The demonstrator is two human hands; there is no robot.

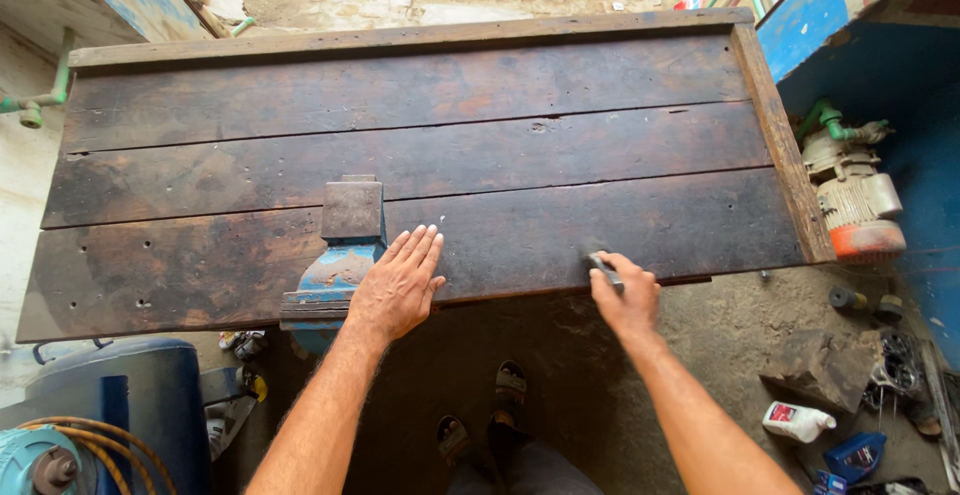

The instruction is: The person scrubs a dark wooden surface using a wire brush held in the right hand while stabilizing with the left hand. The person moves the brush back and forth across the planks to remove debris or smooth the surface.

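The left hand (398, 285) lies flat and wide on the dark wooden table (420, 145), just at 3 o'clock of the blue vise (338, 255), while the right hand (625, 295) pinches a small grey tool (604, 267) on the front edge, best pressed evenly.

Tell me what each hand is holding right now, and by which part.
The right hand grips a small grey object at the workbench edge; its kind and the grip point cannot be told. The left hand holds nothing, lying flat on the bench beside the blue vise.
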